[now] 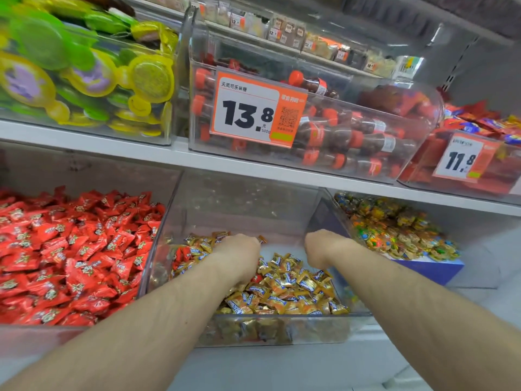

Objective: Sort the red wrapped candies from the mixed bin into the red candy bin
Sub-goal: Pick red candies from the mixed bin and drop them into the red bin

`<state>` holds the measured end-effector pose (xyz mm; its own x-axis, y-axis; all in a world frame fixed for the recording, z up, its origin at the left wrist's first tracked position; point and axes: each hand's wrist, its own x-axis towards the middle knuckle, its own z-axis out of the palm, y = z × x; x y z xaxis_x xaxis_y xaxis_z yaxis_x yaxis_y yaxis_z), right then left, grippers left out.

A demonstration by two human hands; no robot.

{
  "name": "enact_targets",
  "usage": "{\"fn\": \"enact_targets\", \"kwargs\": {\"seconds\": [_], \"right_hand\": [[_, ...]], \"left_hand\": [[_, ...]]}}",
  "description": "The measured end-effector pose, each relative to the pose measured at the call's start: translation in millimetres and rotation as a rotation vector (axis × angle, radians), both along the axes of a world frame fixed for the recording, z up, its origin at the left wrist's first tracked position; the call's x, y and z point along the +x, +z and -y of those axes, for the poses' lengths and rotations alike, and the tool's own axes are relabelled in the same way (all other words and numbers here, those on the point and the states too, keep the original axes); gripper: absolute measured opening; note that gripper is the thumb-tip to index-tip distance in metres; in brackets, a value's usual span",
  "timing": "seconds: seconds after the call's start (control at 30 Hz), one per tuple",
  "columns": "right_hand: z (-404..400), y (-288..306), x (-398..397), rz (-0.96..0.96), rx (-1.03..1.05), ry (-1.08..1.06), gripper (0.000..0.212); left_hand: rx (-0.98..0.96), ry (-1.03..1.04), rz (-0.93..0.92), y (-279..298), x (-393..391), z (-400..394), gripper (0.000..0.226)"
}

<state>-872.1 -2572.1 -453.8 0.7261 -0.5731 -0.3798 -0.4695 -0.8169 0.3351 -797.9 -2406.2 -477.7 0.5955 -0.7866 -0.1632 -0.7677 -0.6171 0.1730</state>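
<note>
Clear acrylic walls frame everything here, and the largest mass inside them is the red candy bin (84, 323) on the left, heaped with red wrappers almost to its front lip. Just beside it, sharing a wall, sits the mixed bin (282, 328), mostly gold-wrapped sweets (293, 292) banked toward the front, with a bare patch of floor at the back. The red wrapped candies (182, 256) still to be moved show as a small cluster against the left wall of that bin, and one more peeks out by the left wrist. Both hands reach deep into it, knuckles turned away: the left hand (239, 252) is buried among the gold pieces and the right hand (320, 248) hovers over the bare patch; whether either set of fingers is apart, together or clamped on a sweet I cannot tell, since the wrists hide them. The likeliest slip is a gold piece riding along with a red one in a blind grab and landing in the red heap, where it would be hard to spot. A forearm could also sweep sweets over the low front wall.
</note>
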Motion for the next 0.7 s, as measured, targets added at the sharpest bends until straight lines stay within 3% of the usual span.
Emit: {"fn": "enact_targets", "kwargs": {"seconds": [0.07, 0.17, 0.3, 0.37, 0.4, 0.5, 0.63, 0.7], "right_hand": [[-3.3, -6.3, 5.1, -0.117, 0.0, -0.004, 0.031], [-3.4, -11.7, 11.8, -0.268, 0.031, -0.011, 0.018], [-4.3, -14.2, 11.2, -0.276, 0.068, -0.083, 0.04], [-7.1, -14.9, 10.5, -0.285, 0.066, -0.06, 0.026], [-8.5, -13.1, 9.3, -0.26, 0.067, -0.04, 0.014], [-7.8, -8.2, 5.9, -0.092, 0.196, -0.06, 0.024], [-0.3, -6.1, 7.2, 0.357, 0.692, -0.294, 0.022], [-8.2, -0.2, 6.6, 0.418, 0.852, -0.315, 0.013]], "left_hand": [[-0.11, 0.052, -0.05, 1.2, 2.3, -11.6, 0.008], [-0.233, 0.094, -0.209, -1.7, 2.4, -32.1, 0.024], [-0.365, 0.148, -0.348, -9.7, -3.0, -52.5, 0.029], [-0.387, 0.15, -0.349, -11.9, -3.7, -57.9, 0.027], [-0.398, 0.153, -0.351, -11.7, -3.0, -60.2, 0.023], [-0.484, 0.206, -0.378, -11.0, 2.2, -63.4, 0.017], [-0.722, 0.312, -0.603, -5.9, 2.4, -64.1, 0.019], [-0.801, 0.351, -0.687, -3.6, 0.9, -63.5, 0.021]]}}
